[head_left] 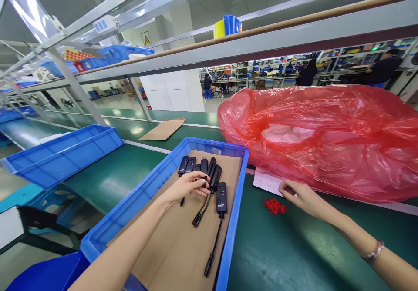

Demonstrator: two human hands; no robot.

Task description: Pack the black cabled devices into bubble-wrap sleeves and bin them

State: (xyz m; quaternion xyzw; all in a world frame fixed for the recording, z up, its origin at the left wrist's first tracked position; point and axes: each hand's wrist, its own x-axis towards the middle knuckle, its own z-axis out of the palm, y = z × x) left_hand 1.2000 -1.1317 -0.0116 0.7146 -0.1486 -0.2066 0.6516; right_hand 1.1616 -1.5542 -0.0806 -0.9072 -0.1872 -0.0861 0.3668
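My left hand is over the blue crate, its fingers curled together among black handheld controllers. A dark bit shows at its fingertips, but I cannot make out what it is. Several controllers lie in a row at the crate's far end. One controller rests closer, its short cable running toward me to a black plug. Right of the crate, my right hand hovers with thumb and fingers pinched; whatever they hold, if anything, is hidden. Just left of it is a small pile of red parts on the green bench.
Brown cardboard lines the crate. A printed sheet lies partly under a large red plastic bag. Another blue crate stands at left, and a cardboard piece lies behind. A shelf rail crosses overhead; people sit far off.
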